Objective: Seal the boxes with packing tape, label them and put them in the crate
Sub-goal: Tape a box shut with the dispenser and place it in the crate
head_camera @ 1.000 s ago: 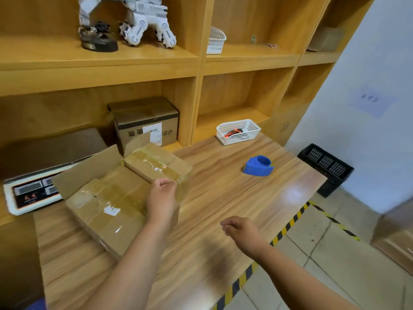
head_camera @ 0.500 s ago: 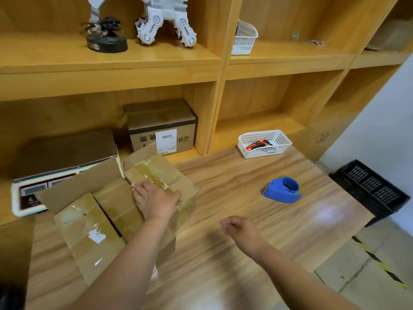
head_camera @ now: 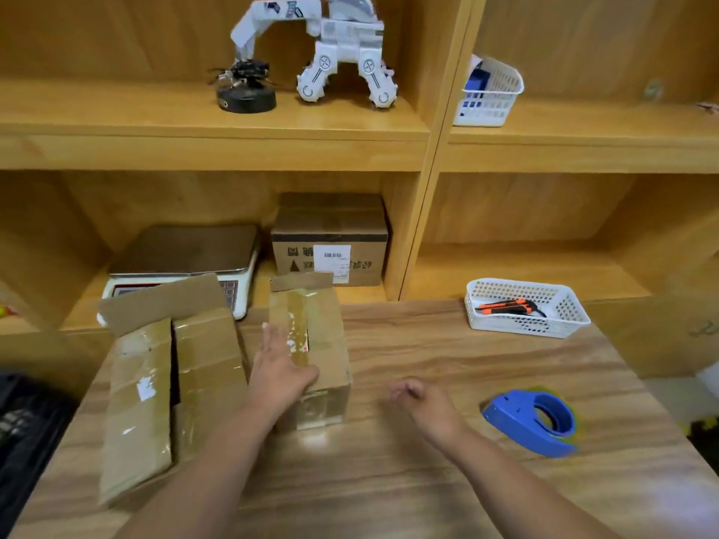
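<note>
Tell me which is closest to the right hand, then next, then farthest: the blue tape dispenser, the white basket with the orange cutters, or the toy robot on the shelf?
1. Blue tape dispenser, just right of the right hand.
2. White basket, farther back on the table's right.
3. Toy robot, up on the top shelf.

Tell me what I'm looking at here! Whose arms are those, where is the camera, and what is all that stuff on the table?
The camera sits on a person's head and looks down, so the two bare arms are theirs. On the wooden table lie two cardboard boxes. The left hand presses flat on top of the small box; the big box beside it has its flaps not sealed. The right hand is loosely curled and holds nothing. To its right sits a blue tape dispenser, for sealing boxes. The white basket holds orange-and-black cutters. Behind, on the shelves, are a scale and another box.
</note>
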### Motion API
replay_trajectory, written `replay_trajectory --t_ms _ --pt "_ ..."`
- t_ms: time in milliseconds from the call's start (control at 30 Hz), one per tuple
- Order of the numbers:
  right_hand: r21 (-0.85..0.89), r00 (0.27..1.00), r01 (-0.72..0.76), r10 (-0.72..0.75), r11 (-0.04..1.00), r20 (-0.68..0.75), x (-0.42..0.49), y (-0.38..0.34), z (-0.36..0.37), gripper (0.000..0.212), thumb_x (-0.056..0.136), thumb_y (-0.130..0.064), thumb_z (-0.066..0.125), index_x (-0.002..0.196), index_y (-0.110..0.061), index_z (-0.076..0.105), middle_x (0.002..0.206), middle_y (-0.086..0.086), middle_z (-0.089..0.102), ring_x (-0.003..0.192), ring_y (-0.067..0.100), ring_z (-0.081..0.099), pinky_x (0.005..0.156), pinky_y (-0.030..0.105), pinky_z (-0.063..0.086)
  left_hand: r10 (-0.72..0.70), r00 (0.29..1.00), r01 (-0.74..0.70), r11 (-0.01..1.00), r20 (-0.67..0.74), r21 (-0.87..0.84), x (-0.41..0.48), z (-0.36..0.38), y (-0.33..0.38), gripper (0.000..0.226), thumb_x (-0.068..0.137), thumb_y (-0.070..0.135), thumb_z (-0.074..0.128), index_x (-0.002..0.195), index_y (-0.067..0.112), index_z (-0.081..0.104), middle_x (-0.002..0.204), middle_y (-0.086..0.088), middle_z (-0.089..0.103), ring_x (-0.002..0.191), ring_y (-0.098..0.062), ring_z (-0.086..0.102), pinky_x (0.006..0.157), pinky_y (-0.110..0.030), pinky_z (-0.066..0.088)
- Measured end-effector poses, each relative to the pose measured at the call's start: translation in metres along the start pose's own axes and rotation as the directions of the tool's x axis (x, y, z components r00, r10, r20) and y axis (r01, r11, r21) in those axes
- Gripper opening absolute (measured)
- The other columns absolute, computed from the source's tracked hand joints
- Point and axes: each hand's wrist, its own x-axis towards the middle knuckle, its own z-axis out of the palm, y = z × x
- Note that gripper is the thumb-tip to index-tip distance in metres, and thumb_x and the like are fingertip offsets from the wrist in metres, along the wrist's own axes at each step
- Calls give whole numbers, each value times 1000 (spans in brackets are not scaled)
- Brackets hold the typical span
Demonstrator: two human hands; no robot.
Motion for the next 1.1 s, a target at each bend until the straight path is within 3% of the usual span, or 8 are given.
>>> replay_trajectory --t_ms 267,400,533,767,867,967,1033,1100 --pt "-152 981 196 -195 969 19 19 9 -50 26 90 -3 51 104 -13 70 98 -9 64 96 4 57 76 -1 35 33 999 -33 999 8 -9 -36 49 37 98 68 24 72 148 23 15 158 3 5 139 -24 22 112 -37 26" --pt "-318 905 406 -425 857 10 11 15 -54 32 88 -8 49 113 -16 68 112 -4 63 105 10 53 88 17 38 46 998 -46 999 -36 3 -64 70 50 92 67 28 72 143 29 21 158 2 7 136 -21 28 107 -34 30" --pt "-440 813 538 -581 719 43 2 26 -49 33 78 -14 55 108 -15 70 115 3 63 107 19 51 89 29 41 45 997 -48 998 -69 -37 -86 82 54 91 68 26 73 144 26 22 158 2 7 143 -14 14 110 -27 19" --pt "-623 787 553 -592 554 172 -8 17 -39 36 79 -34 45 106 -25 67 129 3 52 116 25 44 95 44 42 -2 1000 -1 985 -17 -174 -90 80 45 98 68 25 75 148 24 18 157 5 5 143 -13 15 106 -18 18" --pt "-618 821 536 -525 575 224 -10 16 -36 38 84 -33 50 120 -26 61 141 2 40 129 25 32 105 40 28 -14 1000 20 939 20 -343 -91 72 46 73 72 14 73 135 29 38 137 21 33 125 -11 39 94 -14 34" --pt "-573 812 551 -549 606 199 -12 14 -34 38 78 -37 52 111 -23 66 132 3 50 121 24 38 98 40 34 -55 996 84 834 69 -546 -92 58 43 67 71 15 72 131 27 45 109 15 56 96 -10 57 75 -18 48" --pt "-510 802 562 -579 651 144 -15 8 -34 37 78 -41 48 101 -21 69 119 -1 57 111 20 41 92 34 35 -38 997 71 805 68 -589 -90 48 36 61 76 10 70 131 23 44 115 12 56 98 -5 55 76 -13 44" --pt "-441 814 556 -570 705 115 -15 0 -38 28 84 -36 51 92 -19 71 106 -5 60 102 15 43 88 27 34 -22 998 51 817 58 -575 -89 39 31 60 79 6 68 133 18 44 127 6 52 110 -4 49 91 -14 38"
